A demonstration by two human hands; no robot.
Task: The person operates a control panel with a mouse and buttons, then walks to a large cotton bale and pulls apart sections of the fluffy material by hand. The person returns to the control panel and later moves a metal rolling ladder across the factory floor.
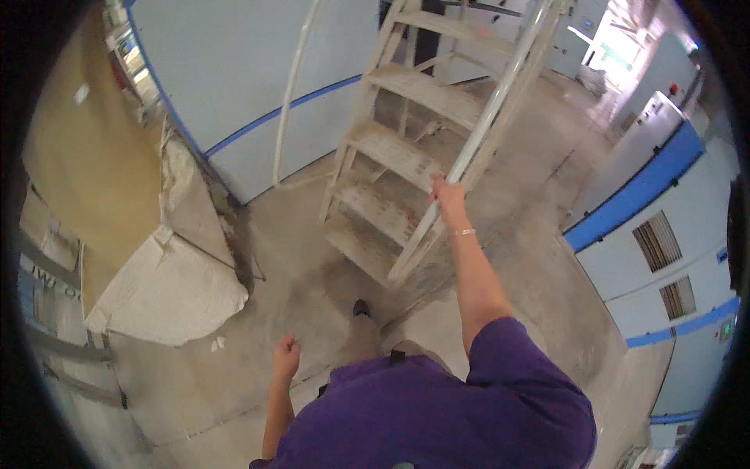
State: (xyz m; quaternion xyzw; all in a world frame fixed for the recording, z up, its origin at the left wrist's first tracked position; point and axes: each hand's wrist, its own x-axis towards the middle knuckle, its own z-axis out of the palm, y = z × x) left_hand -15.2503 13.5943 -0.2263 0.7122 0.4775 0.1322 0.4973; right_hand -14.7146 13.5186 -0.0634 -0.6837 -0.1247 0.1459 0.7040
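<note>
A short metal staircase [394, 152] with dusty, worn treads rises in front of me. My right hand [447, 197] is closed round its pale handrail [486, 125], on the right side of the steps, with the arm stretched forward. My left hand [287, 356] hangs low at my left side, its fingers curled in, and I see nothing in it. One dark shoe [361, 308] shows on the floor just short of the bottom step [361, 248].
Left stands a large tan sheet-like object [94, 172], with a crumpled whitish sack [176, 293] at its foot. A pale panel with a blue stripe [250, 86] lies behind. Blue-and-white cabinets [625, 258] line the right. Concrete floor [539, 203] runs beside the stairs.
</note>
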